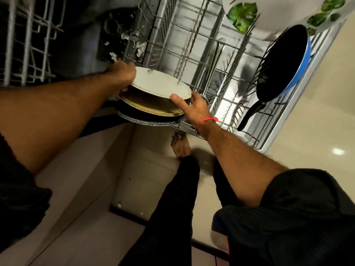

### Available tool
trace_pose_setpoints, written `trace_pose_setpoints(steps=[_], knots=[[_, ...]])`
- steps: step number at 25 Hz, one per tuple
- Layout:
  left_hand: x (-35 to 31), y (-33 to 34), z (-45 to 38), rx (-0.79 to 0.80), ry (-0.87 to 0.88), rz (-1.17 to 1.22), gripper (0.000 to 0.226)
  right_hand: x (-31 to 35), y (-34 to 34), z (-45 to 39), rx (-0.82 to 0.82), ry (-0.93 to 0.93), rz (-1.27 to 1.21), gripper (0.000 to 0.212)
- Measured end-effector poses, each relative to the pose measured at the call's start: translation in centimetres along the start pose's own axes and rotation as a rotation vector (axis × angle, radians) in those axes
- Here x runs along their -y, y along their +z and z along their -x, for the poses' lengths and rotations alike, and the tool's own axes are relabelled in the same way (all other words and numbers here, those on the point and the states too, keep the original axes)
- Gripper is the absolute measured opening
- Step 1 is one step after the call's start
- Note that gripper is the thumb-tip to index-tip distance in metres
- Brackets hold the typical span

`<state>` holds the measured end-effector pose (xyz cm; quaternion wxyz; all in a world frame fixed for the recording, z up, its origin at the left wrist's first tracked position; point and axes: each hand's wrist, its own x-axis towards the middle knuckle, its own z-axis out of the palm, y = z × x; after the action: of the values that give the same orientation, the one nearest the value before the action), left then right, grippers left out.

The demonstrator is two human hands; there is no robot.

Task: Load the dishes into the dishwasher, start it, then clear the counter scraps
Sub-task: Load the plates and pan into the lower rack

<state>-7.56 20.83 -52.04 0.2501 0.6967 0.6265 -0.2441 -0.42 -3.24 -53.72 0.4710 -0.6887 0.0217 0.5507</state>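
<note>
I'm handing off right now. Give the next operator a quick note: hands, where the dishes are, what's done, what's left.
Left hand and right hand both grip the white plate, held over the lower rack, above two dishes already standing at its front.
Blue pan is racked on the right; a leaf-print dish sits at the far end.
Left: seat this plate, load any remaining dishes, start the dishwasher, clear the counter scraps.

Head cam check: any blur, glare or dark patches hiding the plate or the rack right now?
Head view: white plate sharp and well lit; lower rack bright, its base glaring; upper rack at left dim and slightly smeared; floor shows one hotspot; wide-angle bending at edges.
</note>
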Motion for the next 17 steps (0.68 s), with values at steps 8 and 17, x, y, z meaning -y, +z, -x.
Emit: trace_pose_setpoints(steps=[8, 17], knots=[[1.5, -1.9, 10.3, -0.175, -0.035, 0.18, 0.044, 2.6, -1.2, 5.6, -0.022, 0.058, 0.071, 0.072], [6.6, -7.4, 32.5, -0.149, -0.09, 0.568, 0.047, 11.1, -1.8, 20.3, 0.162, -0.127, 0.453, 0.014]])
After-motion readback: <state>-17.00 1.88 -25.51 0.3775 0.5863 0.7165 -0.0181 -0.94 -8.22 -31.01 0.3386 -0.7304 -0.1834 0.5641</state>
